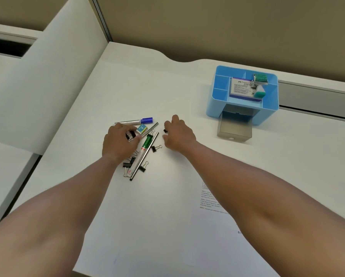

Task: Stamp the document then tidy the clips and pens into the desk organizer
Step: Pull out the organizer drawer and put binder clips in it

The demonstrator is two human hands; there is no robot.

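Note:
A heap of pens and black binder clips lies mid-desk: a blue-capped marker (136, 121), a green marker (144, 145), a thin black pen (144, 156), a small teal eraser (142, 128) and loose binder clips (155, 147). My left hand (119, 141) rests on the heap's left side, its fingers closed on black binder clips (130, 134). My right hand (177, 134) is just right of the heap, pinching one black binder clip (165, 131). The blue desk organizer (241, 94) stands at the right with its grey drawer (234, 129) pulled open. The printed document (167, 226) lies near me.
The organizer's top tray holds a stamp pad box (242, 87) and a green-and-white stamper (259, 84). A white partition (54, 76) rises along the desk's left side. The desk's back edge meets a beige wall.

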